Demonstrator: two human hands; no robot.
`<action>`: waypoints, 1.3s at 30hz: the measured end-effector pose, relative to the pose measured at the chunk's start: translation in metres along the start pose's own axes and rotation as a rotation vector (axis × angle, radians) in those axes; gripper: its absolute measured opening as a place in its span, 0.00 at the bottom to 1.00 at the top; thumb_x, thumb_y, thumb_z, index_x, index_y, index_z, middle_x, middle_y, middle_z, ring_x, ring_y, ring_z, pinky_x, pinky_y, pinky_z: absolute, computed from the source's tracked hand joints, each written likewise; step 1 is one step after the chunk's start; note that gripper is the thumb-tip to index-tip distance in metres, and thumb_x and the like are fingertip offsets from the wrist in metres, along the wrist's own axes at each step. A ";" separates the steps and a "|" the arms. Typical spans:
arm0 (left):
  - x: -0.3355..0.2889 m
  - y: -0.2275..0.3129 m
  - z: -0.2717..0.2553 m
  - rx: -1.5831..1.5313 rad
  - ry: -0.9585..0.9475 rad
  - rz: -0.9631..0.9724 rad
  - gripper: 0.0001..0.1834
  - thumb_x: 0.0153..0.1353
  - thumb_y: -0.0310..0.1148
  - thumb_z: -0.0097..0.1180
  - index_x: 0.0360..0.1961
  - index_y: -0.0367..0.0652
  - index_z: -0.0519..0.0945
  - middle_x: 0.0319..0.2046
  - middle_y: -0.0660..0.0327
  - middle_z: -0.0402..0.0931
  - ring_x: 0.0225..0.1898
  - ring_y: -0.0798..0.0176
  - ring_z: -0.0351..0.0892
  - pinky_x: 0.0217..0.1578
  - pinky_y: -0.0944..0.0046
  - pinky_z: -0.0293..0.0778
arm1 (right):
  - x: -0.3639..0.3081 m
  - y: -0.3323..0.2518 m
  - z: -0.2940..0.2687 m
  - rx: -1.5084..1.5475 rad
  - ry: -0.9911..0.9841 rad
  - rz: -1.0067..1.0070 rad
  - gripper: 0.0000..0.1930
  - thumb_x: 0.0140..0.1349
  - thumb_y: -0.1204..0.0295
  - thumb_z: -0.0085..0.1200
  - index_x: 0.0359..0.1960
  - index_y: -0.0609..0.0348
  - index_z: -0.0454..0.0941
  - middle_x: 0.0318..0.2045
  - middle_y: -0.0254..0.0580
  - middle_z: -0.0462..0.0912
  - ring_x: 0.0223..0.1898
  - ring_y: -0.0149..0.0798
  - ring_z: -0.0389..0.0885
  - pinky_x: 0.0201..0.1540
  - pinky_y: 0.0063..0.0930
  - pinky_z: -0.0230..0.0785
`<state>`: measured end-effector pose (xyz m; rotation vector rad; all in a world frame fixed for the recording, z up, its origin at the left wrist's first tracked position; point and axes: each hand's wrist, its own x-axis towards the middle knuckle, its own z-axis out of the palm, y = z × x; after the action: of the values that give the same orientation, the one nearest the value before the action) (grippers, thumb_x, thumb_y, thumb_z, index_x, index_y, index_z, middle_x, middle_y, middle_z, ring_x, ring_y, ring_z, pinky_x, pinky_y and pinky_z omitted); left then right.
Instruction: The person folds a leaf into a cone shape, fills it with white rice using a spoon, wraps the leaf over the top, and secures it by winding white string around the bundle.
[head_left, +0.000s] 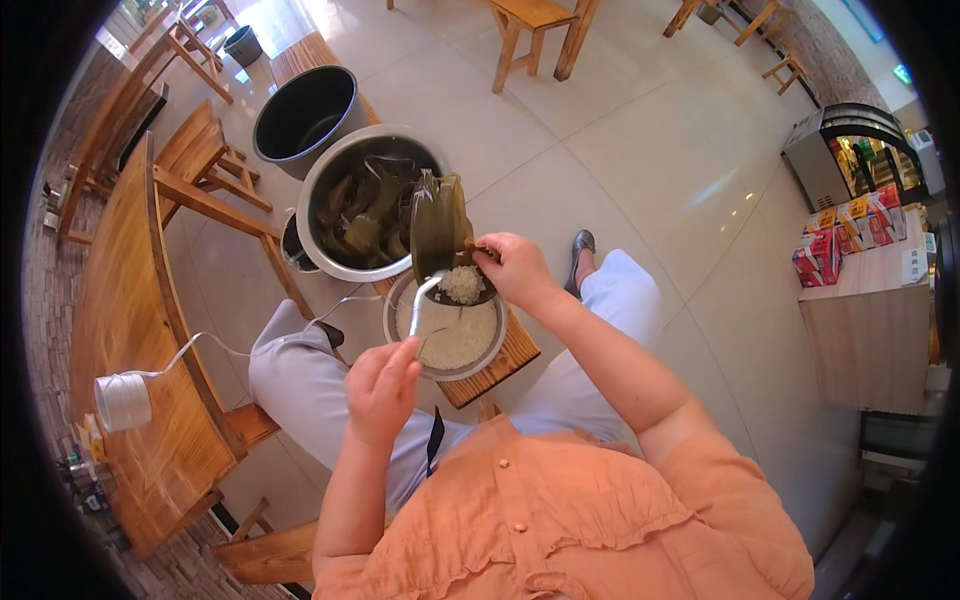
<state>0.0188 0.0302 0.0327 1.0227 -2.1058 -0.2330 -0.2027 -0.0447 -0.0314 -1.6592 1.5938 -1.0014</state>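
My left hand [382, 388] is closed around the handle of a metal spoon [416, 312], whose head end reaches up to a folded leaf. My right hand [517, 272] pinches the long dark green leaves [437, 225] at their right side. A clump of white rice [462, 286] lies in the leaves' lower part. Right beneath is a metal bowl of loose white rice [455, 340], standing between my knees. Just beyond it, a wide metal basin [322, 250] holds more wet, dark leaves [365, 210].
The bowl stands on a narrow wooden bench [515, 352]. Behind the basin is a dark, deep pot [305, 118]. A spool of pale ribbon [124, 402] sits on the wooden table [170, 470] at left, its strand trailing toward the bowl. Boxes [848, 232] stand on a counter at right.
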 end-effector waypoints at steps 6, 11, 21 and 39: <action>-0.041 0.008 -0.013 -0.015 0.031 -0.210 0.09 0.52 0.24 0.55 0.36 0.36 0.78 0.29 0.55 0.76 0.28 0.58 0.75 0.29 0.65 0.72 | 0.006 0.006 -0.010 -0.016 0.028 0.010 0.09 0.52 0.73 0.54 0.34 0.64 0.77 0.30 0.49 0.79 0.30 0.42 0.78 0.34 0.27 0.69; -0.056 -0.001 0.025 0.056 -0.320 -0.155 0.19 0.49 0.29 0.60 0.43 0.36 0.74 0.33 0.53 0.75 0.34 0.54 0.75 0.34 0.61 0.72 | 0.010 -0.002 -0.014 0.001 0.022 -0.001 0.10 0.52 0.73 0.54 0.35 0.65 0.77 0.30 0.49 0.79 0.30 0.39 0.78 0.34 0.26 0.68; -0.001 -0.014 0.039 -0.319 -0.208 -0.580 0.44 0.36 0.34 0.70 0.56 0.39 0.61 0.48 0.50 0.68 0.50 0.54 0.68 0.48 0.59 0.67 | 0.002 -0.049 -0.030 0.127 -0.086 -0.015 0.09 0.53 0.75 0.55 0.35 0.66 0.76 0.28 0.43 0.79 0.28 0.31 0.76 0.33 0.22 0.68; 0.027 -0.016 0.055 -1.190 -0.174 -0.697 0.29 0.41 0.20 0.65 0.47 0.37 0.70 0.43 0.62 0.73 0.42 0.68 0.73 0.43 0.68 0.71 | 0.020 -0.085 -0.045 0.140 -0.375 0.020 0.09 0.55 0.76 0.54 0.37 0.67 0.76 0.29 0.37 0.79 0.31 0.25 0.74 0.36 0.19 0.69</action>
<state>-0.0209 -0.0094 0.0026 0.8912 -1.2196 -1.7025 -0.1969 -0.0552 0.0667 -1.6189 1.2620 -0.7211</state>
